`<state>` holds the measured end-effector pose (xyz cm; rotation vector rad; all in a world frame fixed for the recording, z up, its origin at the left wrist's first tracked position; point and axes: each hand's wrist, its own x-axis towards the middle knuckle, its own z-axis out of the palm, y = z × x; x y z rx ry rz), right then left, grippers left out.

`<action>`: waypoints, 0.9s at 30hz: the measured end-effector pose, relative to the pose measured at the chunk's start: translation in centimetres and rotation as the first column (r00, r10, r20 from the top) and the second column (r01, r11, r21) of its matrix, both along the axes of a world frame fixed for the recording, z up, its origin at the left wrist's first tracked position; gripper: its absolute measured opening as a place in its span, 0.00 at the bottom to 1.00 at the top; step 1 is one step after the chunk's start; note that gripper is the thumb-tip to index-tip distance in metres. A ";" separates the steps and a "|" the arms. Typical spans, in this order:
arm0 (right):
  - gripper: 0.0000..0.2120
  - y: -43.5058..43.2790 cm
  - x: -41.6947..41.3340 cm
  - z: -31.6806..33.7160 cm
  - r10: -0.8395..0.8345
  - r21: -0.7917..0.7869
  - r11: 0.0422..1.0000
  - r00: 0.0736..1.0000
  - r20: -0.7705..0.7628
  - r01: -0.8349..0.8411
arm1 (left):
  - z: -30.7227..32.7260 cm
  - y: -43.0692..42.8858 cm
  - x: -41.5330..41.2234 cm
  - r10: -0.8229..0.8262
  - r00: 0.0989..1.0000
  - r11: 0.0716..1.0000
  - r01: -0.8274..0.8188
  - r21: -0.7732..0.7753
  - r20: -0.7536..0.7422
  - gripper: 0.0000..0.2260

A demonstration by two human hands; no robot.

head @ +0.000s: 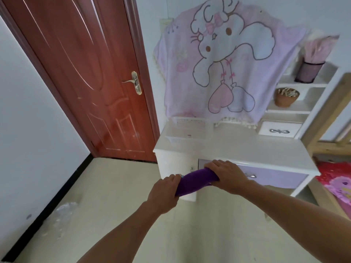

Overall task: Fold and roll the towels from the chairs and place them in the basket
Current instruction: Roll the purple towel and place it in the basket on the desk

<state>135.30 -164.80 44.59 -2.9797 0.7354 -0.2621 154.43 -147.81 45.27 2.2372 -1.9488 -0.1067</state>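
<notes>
A rolled purple towel (193, 180) hangs in the air in front of the white dresser, held at both ends. My left hand (165, 192) grips its lower left end. My right hand (226, 174) grips its upper right end, fingers curled over the roll. A white plastic basket (187, 130) stands on the left part of the dresser top, beyond the towel; it looks to hold nothing. No chairs are in view.
The white dresser (247, 150) with a lilac drawer stands ahead, a pink cartoon blanket (224, 59) draped over its mirror. A red-brown door (91, 73) is at the left. A wooden bed frame (326, 126) and red bedding (336, 179) lie at the right. Clear plastic wrap (62, 213) lies on the floor.
</notes>
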 end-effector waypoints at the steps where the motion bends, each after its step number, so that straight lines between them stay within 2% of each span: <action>1: 0.24 -0.7 0.5 0.2 -0.016 0.024 1.000 1.000 -0.008 0.016 | 0.0 -0.9 0.6 -0.012 1.000 1.000 0.012 0.004 -0.013 0.15; 8: 0.23 -14.2 8.3 -0.9 -0.012 0.148 0.989 0.999 -0.050 0.020 | -2.9 -14.0 7.7 0.054 0.995 0.997 -0.049 0.067 -0.082 0.15; 12: 0.23 -23.0 12.6 -1.6 -0.039 0.340 0.939 0.997 -0.065 0.059 | -4.2 -22.0 10.7 0.154 0.968 0.987 -0.141 0.081 -0.200 0.16; 15: 0.25 -29.4 15.8 -1.5 -0.135 0.585 0.804 0.991 0.008 0.104 | -4.9 -27.2 12.3 0.271 0.879 0.962 -0.241 0.125 -0.393 0.17; 18: 0.27 -35.0 19.6 -1.3 -0.290 0.824 0.549 0.957 0.030 0.141 | -5.3 -31.5 13.7 0.421 0.676 0.903 -0.376 0.209 -0.605 0.19; 19: 0.26 -36.6 21.0 -1.5 -0.317 0.875 0.462 0.948 0.009 0.146 | -5.4 -32.7 14.2 0.457 0.606 0.881 -0.406 0.241 -0.651 0.20; 21: 0.25 -39.0 23.5 -2.2 -0.358 0.930 0.333 0.933 -0.028 0.156 | -6.1 -34.5 15.2 0.486 0.522 0.859 -0.435 0.271 -0.701 0.24; 24: 0.24 -41.0 26.9 -4.2 -0.412 0.956 0.247 0.910 -0.046 0.160 | -7.1 -36.5 17.0 0.505 0.532 0.846 -0.462 0.266 -0.680 0.28; 27: 0.25 -42.5 30.7 -6.9 -0.432 0.944 0.261 0.899 -0.072 0.200 | -8.6 -38.4 19.0 0.516 0.653 0.855 -0.429 0.290 -0.555 0.31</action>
